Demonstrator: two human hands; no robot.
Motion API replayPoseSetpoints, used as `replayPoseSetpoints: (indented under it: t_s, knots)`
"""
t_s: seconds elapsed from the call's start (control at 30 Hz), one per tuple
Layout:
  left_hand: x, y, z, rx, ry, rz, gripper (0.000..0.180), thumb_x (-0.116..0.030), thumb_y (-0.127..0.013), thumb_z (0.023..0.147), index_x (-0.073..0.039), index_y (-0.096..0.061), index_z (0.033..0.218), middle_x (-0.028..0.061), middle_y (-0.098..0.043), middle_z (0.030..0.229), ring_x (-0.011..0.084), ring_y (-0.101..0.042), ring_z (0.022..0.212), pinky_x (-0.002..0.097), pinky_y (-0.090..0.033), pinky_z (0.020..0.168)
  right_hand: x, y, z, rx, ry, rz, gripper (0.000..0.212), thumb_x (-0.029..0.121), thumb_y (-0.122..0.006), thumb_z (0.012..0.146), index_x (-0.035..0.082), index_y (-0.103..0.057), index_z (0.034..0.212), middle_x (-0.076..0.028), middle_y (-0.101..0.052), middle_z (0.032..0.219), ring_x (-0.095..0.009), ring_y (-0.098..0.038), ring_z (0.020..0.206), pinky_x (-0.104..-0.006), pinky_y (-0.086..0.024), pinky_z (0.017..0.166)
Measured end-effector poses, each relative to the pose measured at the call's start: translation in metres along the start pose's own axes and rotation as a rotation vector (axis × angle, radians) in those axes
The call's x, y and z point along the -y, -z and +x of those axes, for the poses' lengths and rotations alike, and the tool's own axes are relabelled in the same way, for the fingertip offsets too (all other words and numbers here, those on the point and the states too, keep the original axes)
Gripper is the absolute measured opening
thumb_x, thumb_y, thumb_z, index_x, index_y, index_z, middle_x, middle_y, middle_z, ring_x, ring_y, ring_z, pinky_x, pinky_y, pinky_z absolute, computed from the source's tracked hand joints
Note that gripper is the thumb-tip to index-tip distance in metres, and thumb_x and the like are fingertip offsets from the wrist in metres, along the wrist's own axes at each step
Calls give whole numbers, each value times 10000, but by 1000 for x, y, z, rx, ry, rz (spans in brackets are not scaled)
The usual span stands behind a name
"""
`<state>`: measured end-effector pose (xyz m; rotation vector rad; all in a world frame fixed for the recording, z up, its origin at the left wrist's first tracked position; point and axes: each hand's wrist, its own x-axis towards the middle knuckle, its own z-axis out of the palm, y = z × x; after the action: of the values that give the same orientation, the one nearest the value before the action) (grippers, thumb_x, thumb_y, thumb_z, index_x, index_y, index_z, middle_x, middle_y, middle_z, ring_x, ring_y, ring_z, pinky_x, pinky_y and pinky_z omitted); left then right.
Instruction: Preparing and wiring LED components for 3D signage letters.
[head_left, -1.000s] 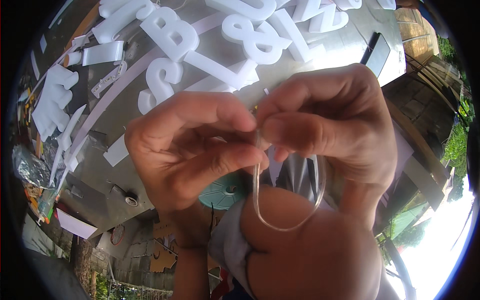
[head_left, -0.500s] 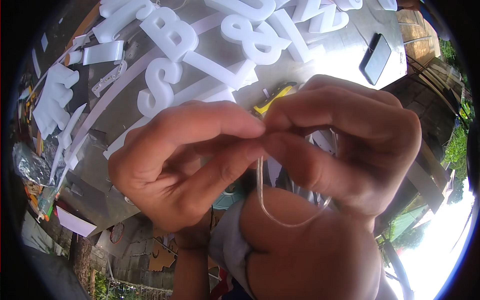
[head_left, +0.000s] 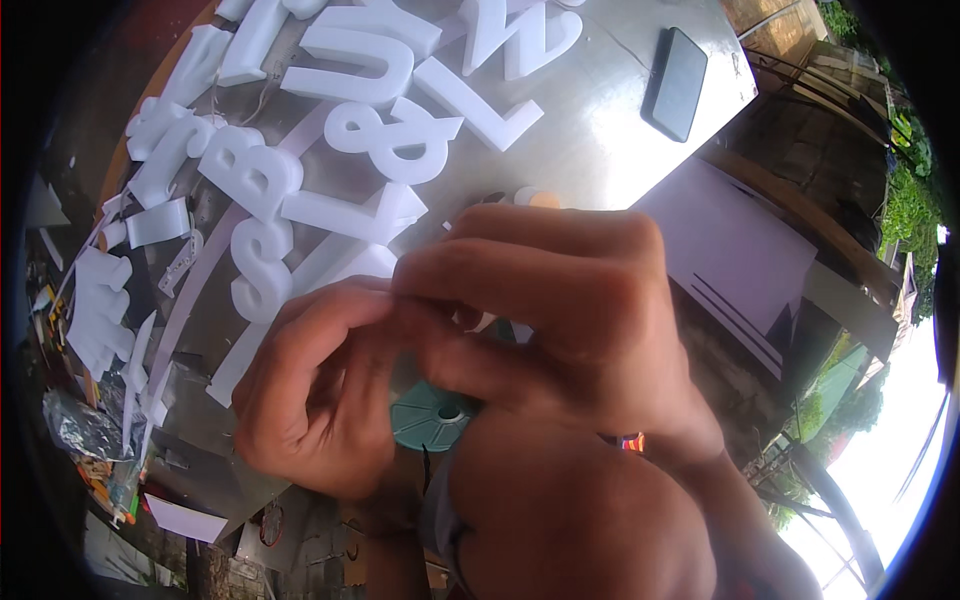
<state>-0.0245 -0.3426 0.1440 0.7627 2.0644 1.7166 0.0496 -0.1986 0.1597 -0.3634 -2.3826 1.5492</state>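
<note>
My left hand (head_left: 320, 390) and my right hand (head_left: 570, 300) meet above the near edge of the table. Both are closed, thumbs and fingertips pinched together at one spot. The thin clear wire seen in their pinch a moment ago is hidden behind the fingers. My right hand's knuckles face up and cover most of that grip. White block letters (head_left: 250, 172) lie past my hands on the metal table (head_left: 590, 110). Just beyond my right knuckles shows a small tan round piece (head_left: 543, 199). A green round plastic piece (head_left: 420, 418) appears below the pinch, partly covered by my hand.
A black phone (head_left: 675, 85) lies near the table's right corner. Long white strips (head_left: 195, 275) and a crumpled clear plastic bag (head_left: 90, 425) are at the left. A pale flat sheet (head_left: 740, 240) stands right of my hand. My bent bare leg (head_left: 580, 500) is below.
Both hands have shifted left in view, and my right hand has turned, showing more of its back. The hanging wire loop and yellow tool are out of sight. The table's contents appear shifted left.
</note>
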Motion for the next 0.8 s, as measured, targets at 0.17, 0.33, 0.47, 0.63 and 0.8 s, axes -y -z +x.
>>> replayPoseSetpoints:
  t_s: [0.17,0.33,0.47,0.63,0.8]
  knots:
    - [4,-35,11,-125,-19,53,206,142,-637,695,19,-641,859,124,-638,817,178,-614,732,240,-474,582,-10,13,-4,-61,-72,-17,126,40,-648,625,4,-531,653,-129,-533,630,-322,-567,567,-388,-441,502]
    - [10,-50,13,-161,-84,169,202,137,-628,672,22,-646,837,128,-633,826,218,-615,731,272,-482,591,-18,25,-4,-55,-99,-118,130,0,-679,637,1,-630,758,-78,-562,628,-194,-554,519,-278,-425,467]
    - [18,-56,19,-133,-99,121,206,137,-637,672,23,-652,843,126,-637,824,210,-615,717,273,-484,592,-31,29,-4,-120,-103,10,93,5,-670,648,-6,-630,731,-85,-569,617,-198,-560,523,-278,-431,480]
    - [26,-61,20,-130,-164,137,198,131,-668,668,29,-659,838,117,-639,822,192,-611,710,257,-478,597,-36,30,-4,-120,-117,4,68,14,-662,657,-5,-637,718,-92,-578,613,-193,-564,529,-274,-438,502]
    - [28,-59,18,-96,-92,65,195,130,-671,672,34,-655,841,106,-631,815,170,-596,719,246,-472,599,-39,30,-5,-67,-108,-33,75,9,-659,653,-3,-643,725,-87,-582,611,-180,-564,529,-268,-439,506]
